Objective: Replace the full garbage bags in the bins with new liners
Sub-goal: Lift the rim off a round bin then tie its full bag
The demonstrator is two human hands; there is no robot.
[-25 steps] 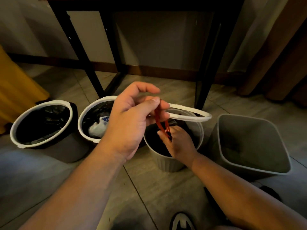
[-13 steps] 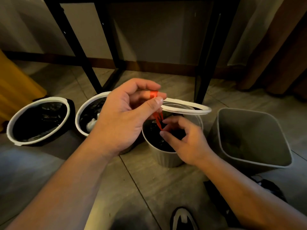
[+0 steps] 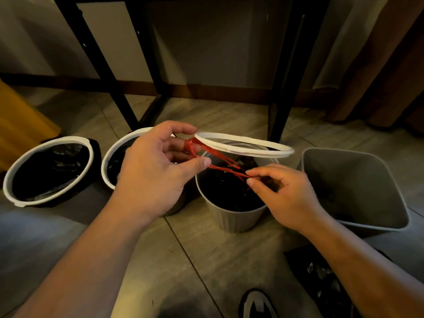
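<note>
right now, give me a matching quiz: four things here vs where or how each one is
1 white ring
2 red drawstring
3 square bin
4 leftmost round bin

a stretched from left hand to right hand
b far right, bare grey inside
c raised above the ribbed bin
d black liner in, own ring on

Pairs: 1-c, 2-a, 3-b, 4-d

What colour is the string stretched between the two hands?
The string is red, clearest in the head view.
</note>
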